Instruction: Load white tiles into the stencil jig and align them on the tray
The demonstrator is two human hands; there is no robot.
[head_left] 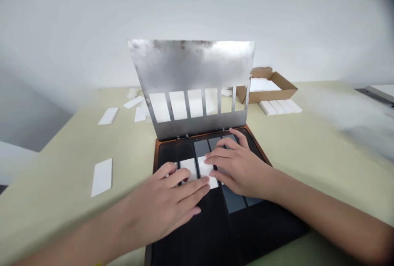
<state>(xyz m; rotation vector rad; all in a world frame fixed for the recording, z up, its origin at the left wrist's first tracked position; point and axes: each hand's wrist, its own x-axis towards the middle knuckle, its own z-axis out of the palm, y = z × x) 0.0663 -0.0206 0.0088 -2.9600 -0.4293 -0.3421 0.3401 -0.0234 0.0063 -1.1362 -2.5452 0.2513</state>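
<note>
A black jig base with an orange-brown edge lies before me, its slotted metal lid hinged upright at the back. Several flat white cards sit in a row on the base. My left hand reaches over the left ones, fingers stretched out, two fingertips at the edge of a white card. Fingers of my right hand are spread, some touching that same card from its right. Another white card shows beside it. Dark grey strips lie partly under my right hand.
Loose white cards lie on the pale yellow table to the left, one near card among them. At the back right stands an open cardboard box holding white pieces, with a row of white stacks in front.
</note>
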